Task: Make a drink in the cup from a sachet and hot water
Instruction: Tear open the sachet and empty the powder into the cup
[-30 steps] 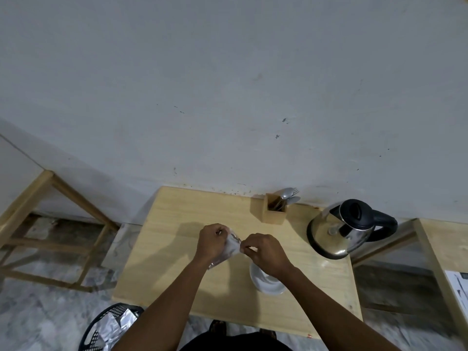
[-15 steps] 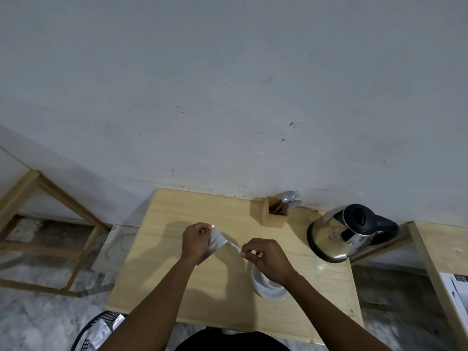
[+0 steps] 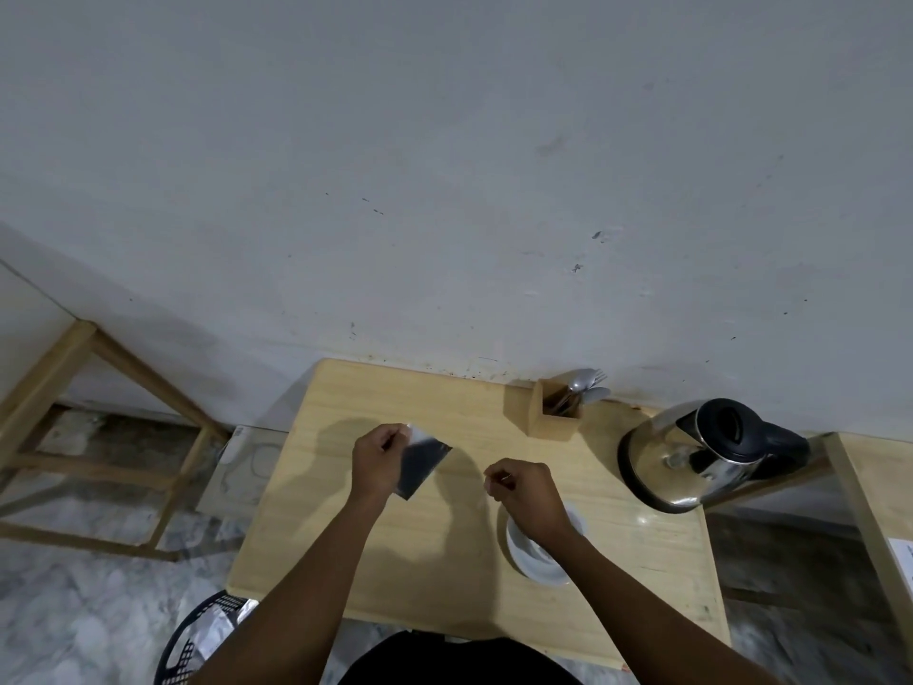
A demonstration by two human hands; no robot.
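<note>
the left hand (image 3: 378, 457) is pinching the sachet (image 3: 421, 464) by its top corner, above the tabletop's (image 3: 444, 561) middle, while the right hand (image 3: 526, 487), fingers closed (perhaps on a torn strip), is hovering above the cup (image 3: 538, 551) near the front edge, likely for pouring.

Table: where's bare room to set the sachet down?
The left half of the table, under and left of the left hand holding the sachet, is bare. The near edge between the forearms too. The right side is crowded: cup, kettle, cutlery holder.
</note>
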